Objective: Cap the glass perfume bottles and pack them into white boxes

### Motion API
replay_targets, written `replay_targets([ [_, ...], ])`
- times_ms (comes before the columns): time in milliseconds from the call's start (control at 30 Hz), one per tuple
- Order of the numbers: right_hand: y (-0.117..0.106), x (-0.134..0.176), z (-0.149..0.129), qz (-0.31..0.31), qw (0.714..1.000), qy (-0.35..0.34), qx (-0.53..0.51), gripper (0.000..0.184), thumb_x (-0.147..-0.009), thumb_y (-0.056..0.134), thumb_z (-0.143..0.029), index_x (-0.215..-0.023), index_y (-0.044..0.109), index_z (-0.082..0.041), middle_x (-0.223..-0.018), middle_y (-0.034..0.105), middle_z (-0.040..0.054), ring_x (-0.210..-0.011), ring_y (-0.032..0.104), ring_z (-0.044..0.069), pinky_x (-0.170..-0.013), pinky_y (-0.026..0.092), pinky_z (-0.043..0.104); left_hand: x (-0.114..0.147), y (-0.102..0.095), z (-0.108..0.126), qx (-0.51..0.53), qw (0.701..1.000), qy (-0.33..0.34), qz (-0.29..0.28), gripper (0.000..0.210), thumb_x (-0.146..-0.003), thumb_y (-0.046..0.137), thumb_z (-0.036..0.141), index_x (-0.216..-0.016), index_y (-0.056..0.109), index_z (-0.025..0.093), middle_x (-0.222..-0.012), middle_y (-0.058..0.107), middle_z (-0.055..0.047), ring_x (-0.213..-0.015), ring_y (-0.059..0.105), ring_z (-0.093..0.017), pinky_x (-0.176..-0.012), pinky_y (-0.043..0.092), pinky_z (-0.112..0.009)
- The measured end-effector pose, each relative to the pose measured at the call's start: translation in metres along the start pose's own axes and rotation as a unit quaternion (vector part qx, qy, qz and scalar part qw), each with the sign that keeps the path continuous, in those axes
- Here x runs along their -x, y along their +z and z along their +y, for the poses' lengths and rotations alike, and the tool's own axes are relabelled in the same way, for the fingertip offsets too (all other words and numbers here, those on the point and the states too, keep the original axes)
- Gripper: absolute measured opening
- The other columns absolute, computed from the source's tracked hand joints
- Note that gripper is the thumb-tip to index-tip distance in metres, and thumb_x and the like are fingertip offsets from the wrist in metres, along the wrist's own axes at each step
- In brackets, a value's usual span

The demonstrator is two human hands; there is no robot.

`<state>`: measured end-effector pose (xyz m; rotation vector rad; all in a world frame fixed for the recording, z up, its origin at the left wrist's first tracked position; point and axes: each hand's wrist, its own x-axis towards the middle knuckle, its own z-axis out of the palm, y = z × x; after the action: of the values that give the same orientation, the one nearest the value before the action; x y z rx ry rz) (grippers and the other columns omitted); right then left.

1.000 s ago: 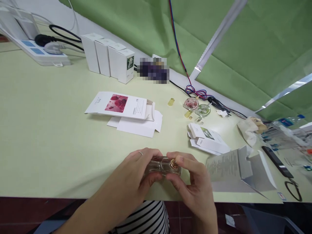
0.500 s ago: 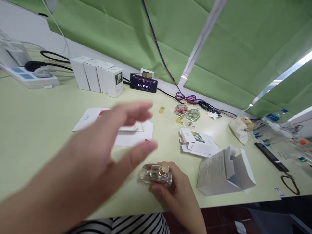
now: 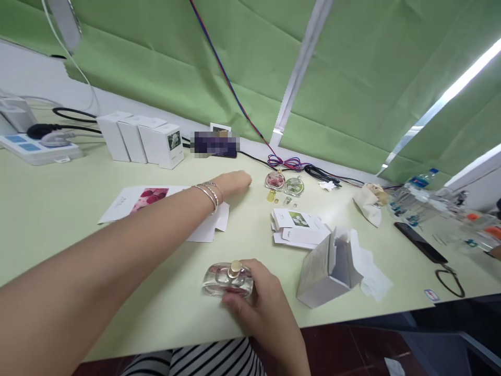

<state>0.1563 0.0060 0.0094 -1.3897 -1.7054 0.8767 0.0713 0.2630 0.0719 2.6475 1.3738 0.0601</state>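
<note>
My right hand [image 3: 262, 300] grips a clear glass perfume bottle [image 3: 227, 282] by its right side, near the table's front edge. A gold-coloured top [image 3: 235, 269] sits on the bottle, and pinkish colour shows inside. My left arm stretches across the table, and my left hand [image 3: 234, 185] is down at the tabletop with its fingers curled. Its fingertips are turned away, so whatever they hold is hidden. To its right lie a round bottle with pink flowers [image 3: 275, 180] and one with green contents [image 3: 294, 186]. A small yellow cap [image 3: 271, 195] lies before them.
Flattened white packaging with a red picture [image 3: 148, 198] lies under my left forearm. A folded white carton [image 3: 299, 230] and an open white box [image 3: 329, 271] are at right. Several white boxes [image 3: 144, 138] stand at the back left. Cables, a cloth pouch [image 3: 368, 204] and a phone [image 3: 420, 243] lie farther right.
My left hand has moved forward from above the table, opened, to its surface, covering the spot where a separate yellow cap stood. My right hand still holds the perfume bottle. The view has shifted right.
</note>
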Motion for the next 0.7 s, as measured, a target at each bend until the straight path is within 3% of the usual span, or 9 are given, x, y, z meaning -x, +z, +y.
replay_targets([
  [100, 0.0, 0.0, 0.0, 0.003, 1.0, -0.005, 0.004, 0.027, -0.084, 0.071, -0.019, -0.11, 0.065, -0.02, -0.106, 0.071, 0.0057, -0.099, 0.065, 0.024, -0.087, 0.05, 0.033, 0.011, -0.002, 0.001, 0.013, 1.0, 0.011, -0.005, 0.033, -0.094, 0.062, 0.036, -0.121, 0.06, 0.017, -0.123, 0.063, -0.009, -0.106, 0.064, -0.023, -0.09, 0.056, -0.046],
  [200, -0.001, 0.0, 0.0, 0.006, 1.0, -0.012, -0.001, 0.028, -0.082, 0.072, -0.016, -0.109, 0.064, -0.02, -0.105, 0.07, 0.004, -0.098, 0.065, 0.022, -0.086, 0.049, 0.032, 0.041, -0.024, 0.01, 0.047, 0.997, 0.039, 0.037, 0.034, -0.092, 0.065, 0.032, -0.121, 0.058, 0.016, -0.121, 0.065, -0.009, -0.105, 0.065, -0.022, -0.09, 0.055, -0.043],
  [333, -0.001, 0.001, 0.002, -0.003, 1.0, -0.013, -0.011, 0.027, -0.084, 0.069, -0.018, -0.11, 0.063, -0.021, -0.107, 0.069, 0.0042, -0.1, 0.064, 0.023, -0.087, 0.049, 0.032, 0.12, -0.058, 0.024, 0.111, 0.986, 0.067, 0.103, 0.026, -0.086, 0.067, 0.037, -0.107, 0.06, 0.024, -0.099, 0.075, 0.003, -0.088, 0.07, -0.017, -0.071, 0.051, -0.026],
  [400, -0.001, 0.001, 0.003, -0.005, 1.0, -0.013, -0.015, 0.026, -0.086, 0.067, -0.021, -0.111, 0.063, -0.021, -0.107, 0.069, 0.0047, -0.099, 0.064, 0.023, -0.087, 0.049, 0.033, 0.164, -0.061, 0.028, 0.185, 0.961, 0.135, 0.154, 0.015, -0.082, 0.069, 0.04, -0.09, 0.065, 0.028, -0.077, 0.075, 0.01, -0.072, 0.07, -0.014, -0.06, 0.048, -0.023],
  [467, 0.0, 0.002, 0.004, -0.003, 1.0, -0.017, -0.015, 0.024, -0.087, 0.066, -0.025, -0.11, 0.063, -0.021, -0.105, 0.069, 0.0049, -0.097, 0.065, 0.024, -0.085, 0.049, 0.034, 0.2, -0.053, 0.032, 0.204, 0.948, 0.181, 0.167, 0.01, -0.086, 0.065, 0.042, -0.087, 0.068, 0.032, -0.072, 0.075, 0.012, -0.063, 0.069, -0.011, -0.056, 0.047, -0.022],
  [533, 0.001, 0.003, 0.004, -0.001, 1.0, -0.025, -0.013, 0.024, -0.087, 0.065, -0.028, -0.11, 0.062, -0.021, -0.104, 0.069, 0.0051, -0.095, 0.065, 0.024, -0.083, 0.049, 0.034, 0.221, -0.038, 0.035, 0.212, 0.941, 0.2, 0.17, 0.01, -0.091, 0.06, 0.038, -0.093, 0.07, 0.036, -0.084, 0.078, 0.012, -0.069, 0.072, -0.011, -0.061, 0.051, -0.021],
  [633, 0.001, 0.003, 0.004, 0.002, 0.999, -0.032, -0.013, 0.025, -0.087, 0.064, -0.027, -0.111, 0.061, -0.021, -0.104, 0.069, 0.0053, -0.096, 0.064, 0.024, -0.083, 0.049, 0.034, 0.227, -0.013, 0.037, 0.206, 0.947, 0.194, 0.15, 0.025, -0.094, 0.055, 0.027, -0.111, 0.067, 0.04, -0.104, 0.078, 0.01, -0.086, 0.074, -0.013, -0.076, 0.055, -0.022],
  [700, 0.0, 0.002, 0.002, 0.001, 1.0, -0.025, -0.012, 0.023, -0.087, 0.064, -0.024, -0.11, 0.061, -0.02, -0.104, 0.07, 0.0055, -0.096, 0.065, 0.024, -0.083, 0.049, 0.035, 0.224, -0.001, 0.037, 0.198, 0.956, 0.177, 0.128, 0.031, -0.093, 0.057, 0.025, -0.119, 0.064, 0.04, -0.104, 0.077, 0.007, -0.088, 0.074, -0.015, -0.077, 0.056, -0.024],
])
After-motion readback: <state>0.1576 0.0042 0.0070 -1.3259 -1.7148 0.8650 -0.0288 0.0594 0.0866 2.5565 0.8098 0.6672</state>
